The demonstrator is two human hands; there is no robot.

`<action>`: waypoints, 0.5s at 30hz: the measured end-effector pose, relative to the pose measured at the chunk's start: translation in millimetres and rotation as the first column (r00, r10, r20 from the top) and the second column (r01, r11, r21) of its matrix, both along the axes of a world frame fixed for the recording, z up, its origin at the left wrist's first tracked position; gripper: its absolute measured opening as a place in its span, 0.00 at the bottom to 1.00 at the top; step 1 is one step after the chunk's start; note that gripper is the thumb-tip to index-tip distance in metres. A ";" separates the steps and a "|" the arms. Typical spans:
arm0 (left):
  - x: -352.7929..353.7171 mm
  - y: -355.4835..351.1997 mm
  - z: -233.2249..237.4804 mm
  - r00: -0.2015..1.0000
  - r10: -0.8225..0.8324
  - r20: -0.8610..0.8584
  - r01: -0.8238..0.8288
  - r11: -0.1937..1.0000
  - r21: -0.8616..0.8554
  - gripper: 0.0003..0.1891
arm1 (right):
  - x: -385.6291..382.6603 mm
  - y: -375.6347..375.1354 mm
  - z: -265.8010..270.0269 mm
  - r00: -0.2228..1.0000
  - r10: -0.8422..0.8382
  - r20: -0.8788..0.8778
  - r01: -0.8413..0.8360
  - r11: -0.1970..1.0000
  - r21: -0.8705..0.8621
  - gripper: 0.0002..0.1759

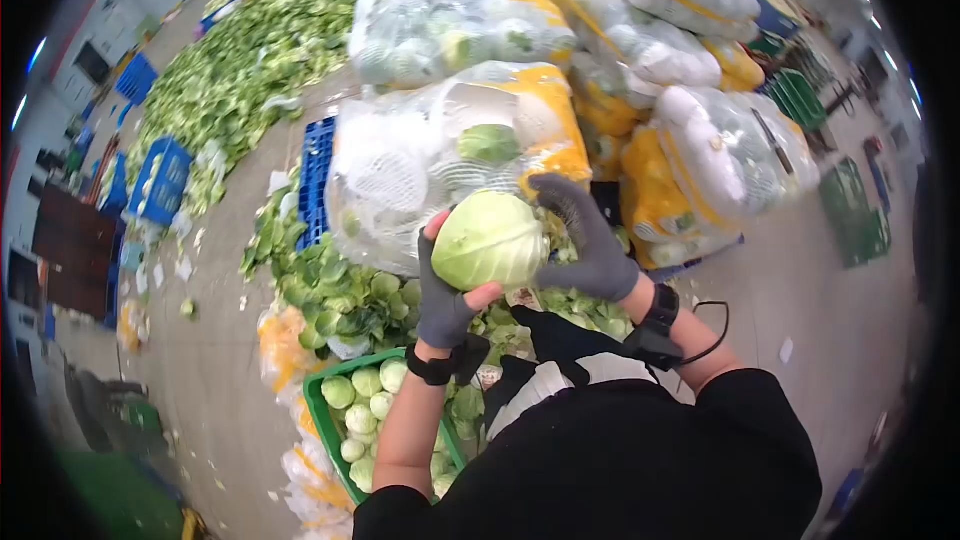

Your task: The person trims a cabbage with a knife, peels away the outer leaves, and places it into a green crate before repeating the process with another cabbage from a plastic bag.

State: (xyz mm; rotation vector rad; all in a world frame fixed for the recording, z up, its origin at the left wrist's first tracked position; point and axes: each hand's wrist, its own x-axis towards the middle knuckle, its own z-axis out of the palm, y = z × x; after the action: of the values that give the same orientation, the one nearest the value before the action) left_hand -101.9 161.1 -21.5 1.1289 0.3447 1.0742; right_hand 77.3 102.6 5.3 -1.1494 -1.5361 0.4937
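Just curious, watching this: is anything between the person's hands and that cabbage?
Nothing visible except grey gloves. The left hand cups the cabbage from below and the right hand presses its side.

Smooth, waxy leaf on the cabbage (490,240), pale green with a soft sheen. Grey knit cloth gloves on the left hand (443,300) and the right hand (590,240), matt and finely textured. The sacks (450,150) behind are thin clear plastic film, glossy and crinkled, with yellow printed patches. The blue crate (317,175) and the green crate (325,420) are hard moulded plastic with a dull shine. The floor (220,340) looks like matt grey concrete. The black sleeve (700,450) is soft matt cloth.
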 end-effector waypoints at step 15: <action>164.6 -51.8 -29.4 0.779 -0.408 -0.476 0.505 0.858 0.092 0.65 | 137.0 -120.6 -58.5 0.945 -0.304 -0.118 0.227 0.873 -0.432 0.32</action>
State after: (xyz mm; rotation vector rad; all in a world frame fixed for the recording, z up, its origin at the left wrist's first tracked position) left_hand 62.7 109.3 -50.9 1.5620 0.2858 0.4117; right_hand 214.4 -18.0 -53.2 -1.5708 -1.1145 0.7368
